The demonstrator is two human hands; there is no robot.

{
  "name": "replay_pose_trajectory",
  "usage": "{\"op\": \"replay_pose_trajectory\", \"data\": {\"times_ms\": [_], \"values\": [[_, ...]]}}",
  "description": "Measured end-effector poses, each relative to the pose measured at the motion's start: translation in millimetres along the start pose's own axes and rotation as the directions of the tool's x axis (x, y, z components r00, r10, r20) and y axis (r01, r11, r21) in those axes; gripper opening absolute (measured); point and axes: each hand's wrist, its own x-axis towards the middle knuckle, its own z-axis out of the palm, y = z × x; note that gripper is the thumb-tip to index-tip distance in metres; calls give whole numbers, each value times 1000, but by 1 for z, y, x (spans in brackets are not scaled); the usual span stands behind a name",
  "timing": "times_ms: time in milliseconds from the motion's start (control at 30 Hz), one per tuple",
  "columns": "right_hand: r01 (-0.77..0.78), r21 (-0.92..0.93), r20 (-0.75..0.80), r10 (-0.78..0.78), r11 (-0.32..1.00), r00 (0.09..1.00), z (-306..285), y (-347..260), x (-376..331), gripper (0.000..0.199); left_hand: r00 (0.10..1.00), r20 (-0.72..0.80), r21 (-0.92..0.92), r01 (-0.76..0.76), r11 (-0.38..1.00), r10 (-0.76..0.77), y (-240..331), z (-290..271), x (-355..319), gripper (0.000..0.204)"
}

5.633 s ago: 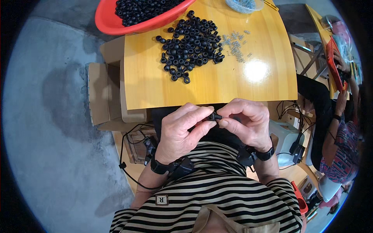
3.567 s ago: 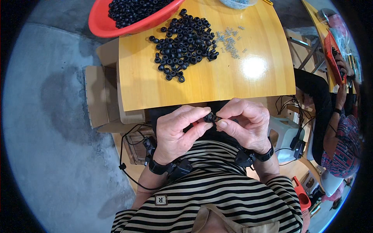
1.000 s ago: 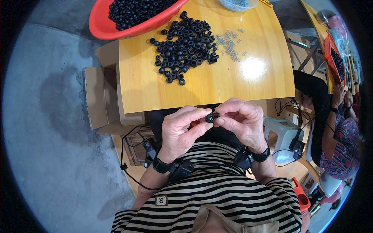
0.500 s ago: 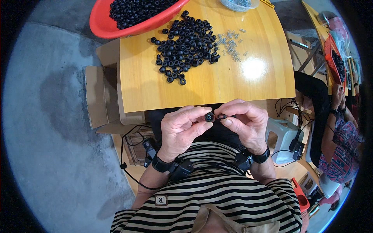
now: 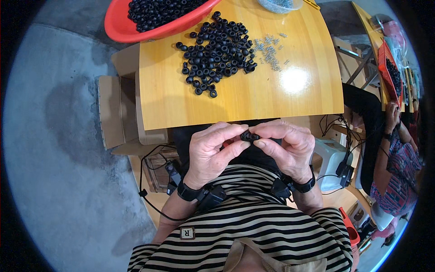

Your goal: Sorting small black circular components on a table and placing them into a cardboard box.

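Note:
My left hand [image 5: 216, 147] pinches a small black round plastic part [image 5: 245, 136] between thumb and forefinger, just off the table's near edge. Against it, my right hand [image 5: 286, 147] holds another small black piece [image 5: 255, 137] by its fingertips. The two pieces touch, and the fingers partly cover both. On the table beyond my hands lies a heap of black ring-shaped parts [image 5: 215, 59]. Small silvery springs [image 5: 270, 52] are scattered to the right of that heap.
A red basin [image 5: 120, 31] full of black parts stands at the far left of the wooden table [image 5: 244, 104]. A clear bowl [image 5: 281, 8] sits at the back. An open cardboard box [image 5: 111, 111] is at left. To the right, another person's hands [image 5: 393, 117] are by an orange tray [image 5: 390, 68].
My right hand has brought its piece leftward against the one in my left hand. The gap between the two pieces has closed.

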Motion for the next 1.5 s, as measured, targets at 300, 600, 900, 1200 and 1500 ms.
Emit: {"op": "replay_pose_trajectory", "data": {"times_ms": [300, 600, 900, 1200, 1500], "values": [[41, -99, 27, -39, 994, 999, -1, -1, 2, 17, 999, 13, 125, -49, 991, 48, 2, 1, 0, 35], [61, -117, 54, -54, 991, 997, -5, 0, 2, 18, 996, 31, 264, -84, 961, 78, 12, 1, 4, 36], [65, -103, 56, -59, 993, 997, -6, 0, 2, 19, 996, 27, 267, -89, 960, 85, 15, 3, 4, 36], [100, -135, 66, -92, 986, 994, -6, -2, 2, 19, 995, 27, 300, -103, 948, 99, 18, 5, 4, 35], [114, -169, 93, -99, 979, 991, -6, -7, 3, 19, 981, 65, 429, -191, 883, 181, 22, 7, 6, 32]]}}
